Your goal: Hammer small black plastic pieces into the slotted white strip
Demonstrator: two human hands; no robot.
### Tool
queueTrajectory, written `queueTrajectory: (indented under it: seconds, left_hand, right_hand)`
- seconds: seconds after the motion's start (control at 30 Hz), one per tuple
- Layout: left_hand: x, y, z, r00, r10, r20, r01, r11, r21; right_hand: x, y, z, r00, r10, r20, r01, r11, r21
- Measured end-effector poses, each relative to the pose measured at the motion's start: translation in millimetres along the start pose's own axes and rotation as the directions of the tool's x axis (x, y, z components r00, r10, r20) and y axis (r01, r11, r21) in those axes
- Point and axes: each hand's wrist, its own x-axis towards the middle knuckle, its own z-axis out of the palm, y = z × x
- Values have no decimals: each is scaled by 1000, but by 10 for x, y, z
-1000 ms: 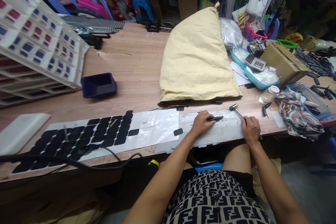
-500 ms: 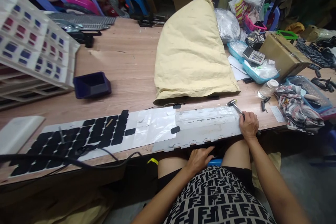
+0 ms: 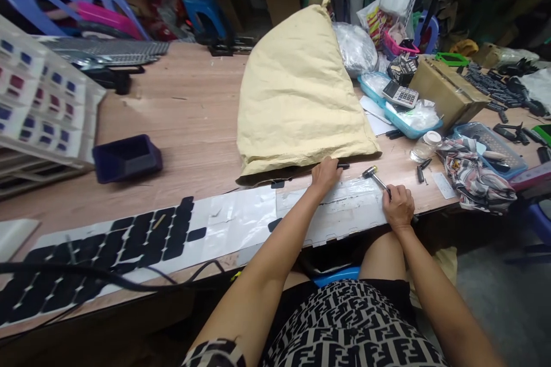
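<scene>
You're sitting at the long light-brown wooden table (image 3: 198, 114), and the big beige paper sack (image 3: 297, 86) is lying in front of you. Just below the sack's bottom edge, the long white plastic sheet w/ black hexagon pads (image 3: 241, 218) is running off to the sack's left. Its bare end is lying under both hands.

Your left hand (image 3: 326, 175) is reaching up to the sack's lower-right edge. Its fingers are curling down onto a short black stick-like piece (image 3: 343, 166) lying there. Can't tell if it's gripped or only touched.

Your right hand (image 3: 398, 206), below the sack's right corner, is closing in a fist round the dark handle of a small metal-headed hammer (image 3: 372, 175). The head is resting on the sheet, near that piece.

Step in hand, prob.: fetching the piece while the hammer is waiting. Next move is calling for a firm pinch, as the piece is small and tight against the sack.
</scene>
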Motion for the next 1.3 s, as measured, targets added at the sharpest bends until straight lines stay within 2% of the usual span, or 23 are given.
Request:
queueTrajectory:
  seconds: [0.1,0.2,0.3,0.4,0.53,0.67,0.77,0.87,1.07,1.3]
  left_hand:
    - [-48,-51,-10,1000,5,20,-5,1000,-15]
    - [-380,-146,13,999,41,-20,-42,996,-77]
    - [-723,-249,111,997,46,-65,-55,989,-136]
    - [-887,-320,245,991,48,-122,-73,976,-204]
    - [-872,-352,330,984,69,-162,-110,959,-260]
    - [-840,-349,318,984,67,-166,-110,958,-265]
    - [-843,-340,305,986,55,-155,-95,958,-270]
    - [-848,-326,293,990,47,-136,-84,957,-279]
    - [-844,-319,292,992,25,-127,-61,954,-294]
    - [-833,-318,299,990,21,-137,-65,944,-323]
  right_hand:
    - [-9,-2,-2,1000,-13,-20,13,1000,-4]
    - [-10,0,1,999,-22,-27,21,1000,-13]
    - [11,16,-2,1000,-21,-14,21,1000,-15]
    - [32,28,-23,1000,-26,9,26,999,25]
    - [-26,-61,-116,999,8,34,-16,973,230]
    - [-163,-304,-300,992,7,123,-71,853,516]
    - [-233,-479,-422,987,-33,155,-72,779,623]
    - [-261,-553,-449,985,-60,165,-62,758,650]
    - [-259,-555,-425,979,-74,191,-65,772,632]
    - [-328,-657,-430,972,-165,168,23,776,630]
